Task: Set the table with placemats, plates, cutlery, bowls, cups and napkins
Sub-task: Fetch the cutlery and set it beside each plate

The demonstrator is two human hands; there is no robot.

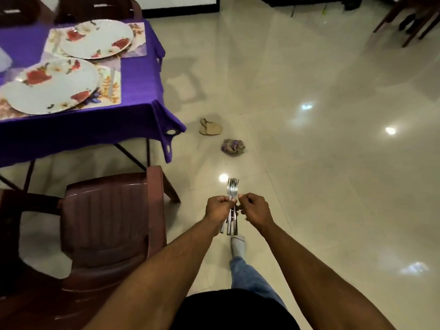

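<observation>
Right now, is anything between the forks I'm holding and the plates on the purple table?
Yes. The brown plastic chair stands at the table's near edge, between the bundle of steel forks and the nearer white floral plate. The table's right side looks open.

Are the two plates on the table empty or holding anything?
Empty. The near plate and far plate show bare floral faces, each on a placemat. The forks are in both hands.

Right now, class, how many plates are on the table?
2. One plate lies on the far placemat, the other plate on the near placemat; more may lie beyond the frame's left edge.
</observation>
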